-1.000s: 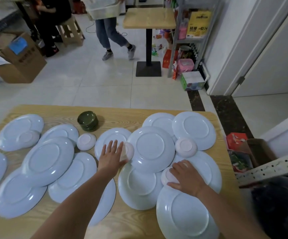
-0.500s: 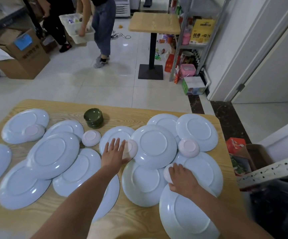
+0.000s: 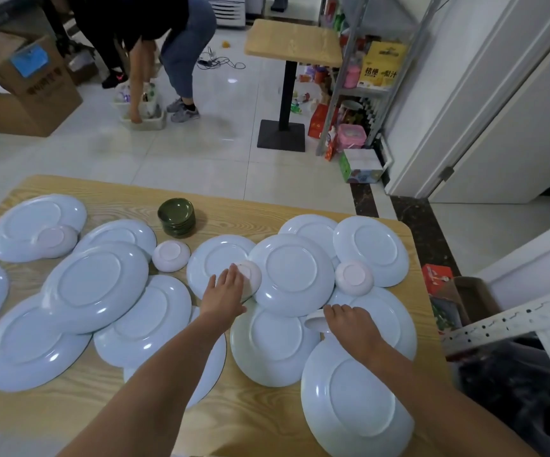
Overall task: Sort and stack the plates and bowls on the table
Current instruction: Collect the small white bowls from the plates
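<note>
Left hand (image 3: 224,293), grip spread, rests on small white upturned bowl (image 3: 252,274); right hand (image 3: 352,326), grip apparently pinching tilted white bowl (image 3: 313,323).

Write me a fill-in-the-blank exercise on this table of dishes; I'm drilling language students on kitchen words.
1. The stack of small round dishes is dark ____.
2. The right hand grips a tilted small white bowl; the left hand rests on an upturned small white bowl lying on a large pale-blue round ____.
3. The table is made of light-coloured ____.
Missing words: green; plate; wood.
</note>
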A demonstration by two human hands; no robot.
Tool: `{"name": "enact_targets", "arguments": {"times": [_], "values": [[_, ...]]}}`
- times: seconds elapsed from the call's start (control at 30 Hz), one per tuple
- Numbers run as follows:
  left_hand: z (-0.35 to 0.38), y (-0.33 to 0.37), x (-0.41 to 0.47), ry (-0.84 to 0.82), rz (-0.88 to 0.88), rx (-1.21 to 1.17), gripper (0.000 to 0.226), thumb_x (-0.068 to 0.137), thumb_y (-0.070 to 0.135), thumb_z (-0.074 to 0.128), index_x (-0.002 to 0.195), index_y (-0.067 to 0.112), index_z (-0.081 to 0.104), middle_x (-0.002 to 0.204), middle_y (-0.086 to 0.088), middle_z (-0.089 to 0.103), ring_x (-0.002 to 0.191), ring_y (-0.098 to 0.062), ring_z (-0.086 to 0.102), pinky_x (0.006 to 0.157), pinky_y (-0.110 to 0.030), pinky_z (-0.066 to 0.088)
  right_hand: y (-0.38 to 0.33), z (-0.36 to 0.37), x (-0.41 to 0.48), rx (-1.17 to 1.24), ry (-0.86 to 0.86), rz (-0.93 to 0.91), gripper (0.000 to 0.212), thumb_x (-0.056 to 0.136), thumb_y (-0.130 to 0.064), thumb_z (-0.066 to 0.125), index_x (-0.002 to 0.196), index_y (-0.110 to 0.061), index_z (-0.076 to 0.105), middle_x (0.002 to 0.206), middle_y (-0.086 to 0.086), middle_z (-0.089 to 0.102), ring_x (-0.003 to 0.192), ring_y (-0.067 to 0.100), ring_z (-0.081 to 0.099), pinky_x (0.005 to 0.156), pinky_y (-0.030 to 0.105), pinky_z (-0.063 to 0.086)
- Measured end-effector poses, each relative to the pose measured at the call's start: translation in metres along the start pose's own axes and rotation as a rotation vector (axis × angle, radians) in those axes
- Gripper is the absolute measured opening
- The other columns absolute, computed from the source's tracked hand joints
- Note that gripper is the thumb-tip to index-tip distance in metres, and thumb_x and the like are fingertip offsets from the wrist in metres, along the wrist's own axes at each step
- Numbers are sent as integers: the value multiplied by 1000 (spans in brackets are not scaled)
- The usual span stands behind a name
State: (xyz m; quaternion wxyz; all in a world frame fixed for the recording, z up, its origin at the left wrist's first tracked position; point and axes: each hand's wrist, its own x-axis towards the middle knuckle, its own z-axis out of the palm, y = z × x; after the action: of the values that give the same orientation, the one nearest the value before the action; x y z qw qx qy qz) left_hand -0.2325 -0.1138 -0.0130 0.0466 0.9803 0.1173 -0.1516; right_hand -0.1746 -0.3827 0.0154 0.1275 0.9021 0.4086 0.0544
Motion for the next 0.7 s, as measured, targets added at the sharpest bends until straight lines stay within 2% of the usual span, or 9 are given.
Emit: {"name": "enact_targets", "arguments": {"times": [0.1,0.17,0.27,0.33,0.37,0.43,0.5,0.6,0.7], "values": [[4,7,4,28,-12,-3,80,87,34,65,147,8,19,156,-12,17,142,-28,26,118,-40,23,2,-3,-3,4,6,88,39,25,-13,91,59,-11,71,42,-2,53,33,10,51,33,14,34],[7,10,4,76,-18,21,74,86,34,67,142,9,26,146,-11,31,128,-28,40,109,-37,33,3,-5,-5,4,-12,151,37,27,-10,91,57,-11,69,41,-2,50,31,10,49,31,15,32],[10,13,3,124,-28,84,63,84,21,66,136,10,32,133,-9,40,114,-26,48,97,-35,40,3,-8,-6,69,-21,284,36,31,-4,91,57,-11,67,41,1,52,30,13,51,30,15,33],[11,15,0,143,-34,119,58,84,14,64,134,10,36,130,-9,44,110,-25,52,92,-33,43,4,-10,-7,120,-68,338,21,61,-6,83,77,-10,70,59,4,65,47,17,64,39,22,44],[12,15,-1,154,-29,156,55,84,12,64,133,10,39,128,-10,47,108,-24,55,91,-32,46,5,-7,-8,138,-119,380,13,82,-10,67,95,-11,68,77,5,71,65,19,69,51,26,50],[11,17,-3,156,-14,188,50,83,12,65,129,7,46,127,-15,54,103,-25,61,86,-31,51,5,-4,-9,217,-199,495,22,99,-16,40,108,-16,60,97,3,70,85,19,68,66,29,48],[9,18,-2,198,-6,153,46,83,15,65,126,1,52,124,-22,58,96,-28,67,78,-31,54,4,-1,-9,332,-163,626,19,99,-17,39,91,-17,56,93,4,70,82,21,65,60,28,41],[10,18,-2,144,-59,-9,47,96,12,40,141,0,30,130,-17,50,104,-29,61,78,-35,52,4,0,-6,513,-113,806,22,98,-17,43,76,-15,44,86,11,67,71,23,55,60,28,33],[3,13,-5,158,-225,-352,36,96,8,40,131,3,37,112,-14,59,94,-29,63,69,-35,48,3,-1,0,694,-104,909,32,96,-14,45,64,-12,42,73,10,56,68,23,48,60,29,33]]}}
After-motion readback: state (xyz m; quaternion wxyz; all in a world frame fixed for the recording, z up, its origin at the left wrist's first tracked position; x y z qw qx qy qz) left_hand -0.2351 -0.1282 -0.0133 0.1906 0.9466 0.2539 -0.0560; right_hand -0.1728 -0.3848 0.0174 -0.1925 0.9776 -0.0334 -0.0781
